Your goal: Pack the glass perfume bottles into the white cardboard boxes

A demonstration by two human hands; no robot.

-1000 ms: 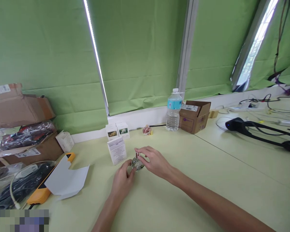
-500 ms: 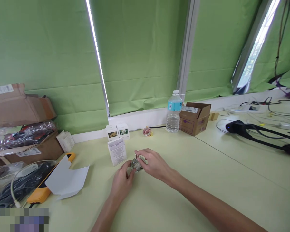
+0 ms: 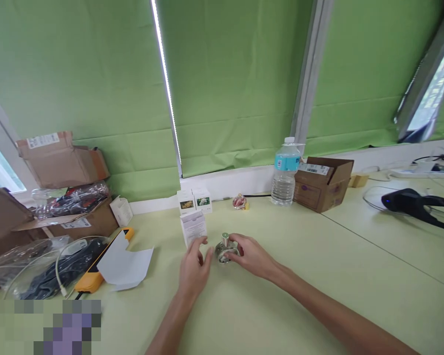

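Observation:
A small round glass bottle with a metallic green-silver cap stands upright on the table. Thumb and fingers of my right hand are on its right side, gripping it. My left hand is just left of the bottle, not touching it, with thumb and fingers apart and nothing held. Right behind my left fingertips is a white printed box. Two small white boxes with flower pictures stand behind that one, against the wall ledge.
A pink ornament, a water bottle and an open cardboard box line the back. Left are a torn white sheet, a yellow-black tool and piled boxes. A black headset lies right.
My left hand has let go of the glass bottle and opened. My right fingers have moved from the bottle's top to its side. The view has turned to the left.

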